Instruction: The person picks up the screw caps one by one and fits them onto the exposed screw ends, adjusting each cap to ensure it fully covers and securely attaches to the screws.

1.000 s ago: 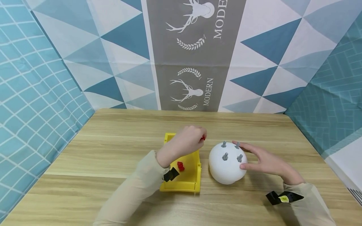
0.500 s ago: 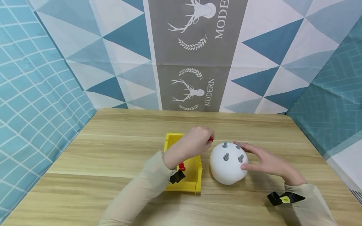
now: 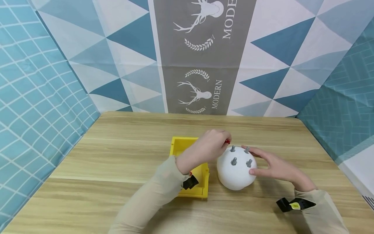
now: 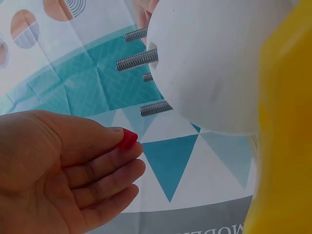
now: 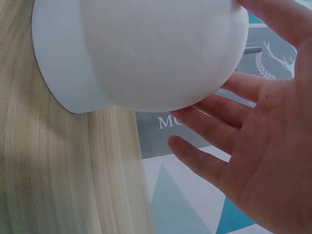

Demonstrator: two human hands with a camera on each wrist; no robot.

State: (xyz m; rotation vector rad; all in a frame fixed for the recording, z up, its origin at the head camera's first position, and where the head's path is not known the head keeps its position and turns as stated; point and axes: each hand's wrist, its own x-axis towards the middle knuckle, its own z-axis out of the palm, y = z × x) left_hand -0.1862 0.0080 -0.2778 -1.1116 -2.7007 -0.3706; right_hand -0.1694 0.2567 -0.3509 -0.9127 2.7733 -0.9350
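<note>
Left hand (image 3: 211, 144), fingers pinching a small red plastic cap (image 3: 227, 141), had travelled from over the yellow plastic bin (image 3: 177, 143) to just beside the grey threaded studs (image 3: 232, 149) on the white foam dome (image 3: 233, 177). Right hand (image 3: 274, 167) stayed against the dome's side, fingers straight, steadying it on the wooden desk (image 3: 117, 156).

A small red cap (image 3: 227, 141) is sitting pinched at fingertips. A white dome (image 3: 235, 170) bristling with four grey threaded bolts (image 3: 233, 161) is resting flat-side down on the wooden table (image 3: 117, 162).

White dome (image 3: 235, 174), grey bolts (image 3: 233, 161), yellow bin (image 3: 201, 190), red piece (image 4: 127, 139).
</note>
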